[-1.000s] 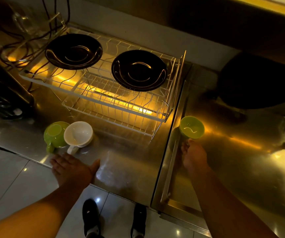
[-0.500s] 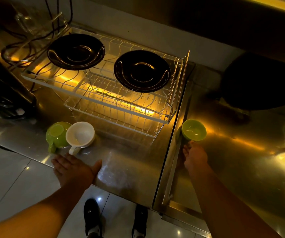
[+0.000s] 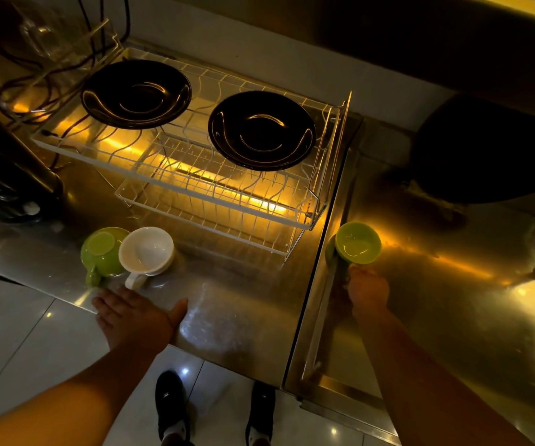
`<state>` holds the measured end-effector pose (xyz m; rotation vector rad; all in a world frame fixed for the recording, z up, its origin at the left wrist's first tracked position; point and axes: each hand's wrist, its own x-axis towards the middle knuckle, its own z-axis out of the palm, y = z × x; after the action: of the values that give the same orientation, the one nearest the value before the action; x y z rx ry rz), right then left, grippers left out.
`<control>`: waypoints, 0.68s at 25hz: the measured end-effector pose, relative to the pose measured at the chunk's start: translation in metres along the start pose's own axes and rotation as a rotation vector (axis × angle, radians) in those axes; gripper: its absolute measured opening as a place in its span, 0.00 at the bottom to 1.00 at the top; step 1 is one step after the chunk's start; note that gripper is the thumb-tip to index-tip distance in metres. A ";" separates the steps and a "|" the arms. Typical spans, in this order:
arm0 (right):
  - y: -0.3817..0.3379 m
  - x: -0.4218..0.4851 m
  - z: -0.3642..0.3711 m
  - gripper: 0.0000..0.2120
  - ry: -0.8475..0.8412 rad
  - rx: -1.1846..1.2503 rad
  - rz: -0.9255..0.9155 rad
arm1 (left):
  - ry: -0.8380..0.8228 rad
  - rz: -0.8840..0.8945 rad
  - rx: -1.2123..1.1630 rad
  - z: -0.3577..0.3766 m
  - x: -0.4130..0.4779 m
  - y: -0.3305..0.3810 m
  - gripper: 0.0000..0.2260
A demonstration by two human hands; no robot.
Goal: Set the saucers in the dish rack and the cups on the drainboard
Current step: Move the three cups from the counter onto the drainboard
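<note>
Two black saucers lie flat on the top tier of the white wire dish rack (image 3: 214, 201), one at its left end (image 3: 135, 93) and one at its right end (image 3: 261, 130). A green cup (image 3: 102, 252) and a white cup (image 3: 147, 251) stand touching each other on the steel counter in front of the rack. My left hand (image 3: 137, 317) hovers flat and open just below them, holding nothing. A second green cup (image 3: 358, 243) sits upright at the left edge of the steel drainboard (image 3: 453, 300). My right hand (image 3: 367, 291) is closed around its handle, which is hidden.
Black cables (image 3: 34, 88) and a dark appliance (image 3: 5, 175) sit left of the rack. A big dark round object (image 3: 491, 149) fills the far right of the drainboard. A raised steel lip (image 3: 321, 317) separates counter and drainboard. My shoes (image 3: 169, 410) are on the tiled floor.
</note>
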<state>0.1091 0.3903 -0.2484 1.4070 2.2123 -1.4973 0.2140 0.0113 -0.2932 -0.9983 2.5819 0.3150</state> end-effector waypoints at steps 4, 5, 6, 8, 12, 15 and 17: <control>0.010 0.002 -0.002 0.09 0.003 -0.076 -0.072 | -0.001 -0.003 0.001 0.000 0.001 -0.001 0.61; 0.011 0.002 -0.002 0.08 0.002 -0.073 -0.074 | -0.009 -0.008 -0.001 0.000 0.001 -0.001 0.61; 0.012 0.004 -0.001 0.08 -0.005 -0.058 -0.063 | -0.019 -0.013 -0.004 0.000 0.002 0.000 0.62; 0.016 0.008 0.000 0.07 -0.047 -0.043 -0.024 | -0.025 -0.012 -0.006 -0.002 0.002 0.000 0.62; 0.016 0.009 -0.002 0.08 -0.054 0.137 0.106 | -0.026 0.008 0.009 0.001 0.004 -0.003 0.62; 0.009 -0.004 -0.005 0.08 -0.017 0.111 0.050 | -0.026 0.009 0.007 0.001 0.004 -0.005 0.62; 0.010 -0.027 -0.001 0.09 0.016 -0.109 -0.111 | -0.035 0.005 -0.016 -0.003 0.003 -0.005 0.61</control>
<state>0.1323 0.3752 -0.2400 1.2882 2.3776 -1.3784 0.2149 0.0050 -0.2923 -0.9828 2.5544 0.3522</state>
